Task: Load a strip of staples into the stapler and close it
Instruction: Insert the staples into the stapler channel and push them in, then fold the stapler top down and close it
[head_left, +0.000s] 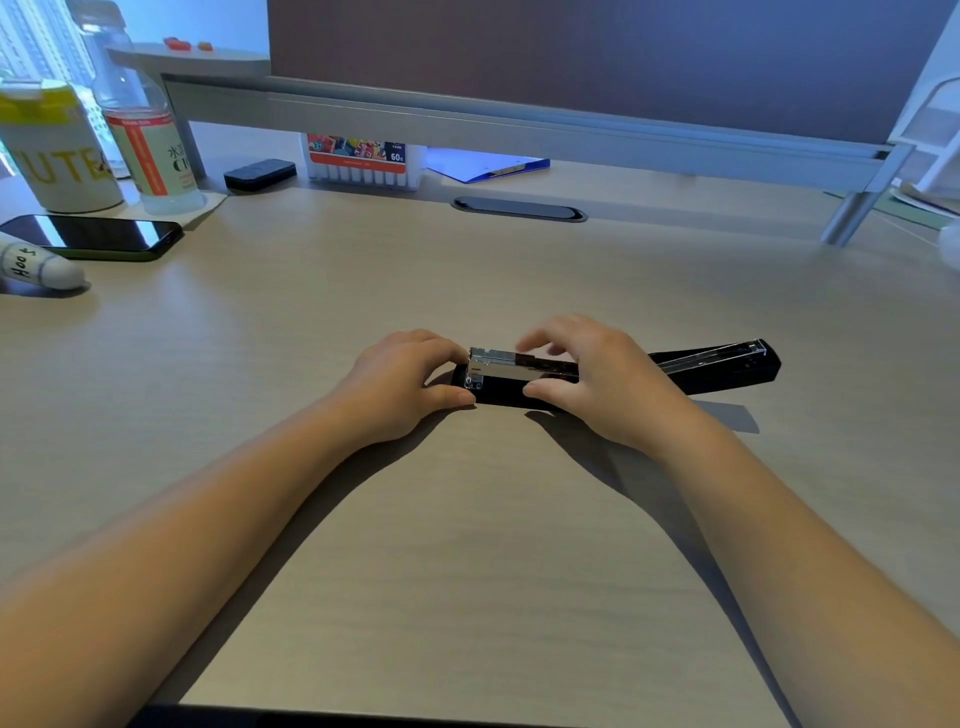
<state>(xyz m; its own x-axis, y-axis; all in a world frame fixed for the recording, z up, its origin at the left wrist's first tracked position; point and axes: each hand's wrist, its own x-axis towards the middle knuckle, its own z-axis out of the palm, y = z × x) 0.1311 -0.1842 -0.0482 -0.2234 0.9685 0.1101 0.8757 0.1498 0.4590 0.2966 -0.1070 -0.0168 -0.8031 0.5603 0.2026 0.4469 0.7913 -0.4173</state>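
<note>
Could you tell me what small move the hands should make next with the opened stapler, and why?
Probably the right hand should seat the strip fully in the metal staple channel, because the stapler lies open on the desk, its lid swung back to the right, while the left hand steadies the front end. Whether staples already sit inside is unclear.

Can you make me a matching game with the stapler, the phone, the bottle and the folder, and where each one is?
Things:
1. stapler
2. phone
3. bottle
4. folder

Places:
A. under the shelf at the back
B. standing at the far left, beside the cup
C. lying flat on the left, screen dark
D. in the middle, open, between both hands

Pairs: 1-D, 2-C, 3-B, 4-A
</note>
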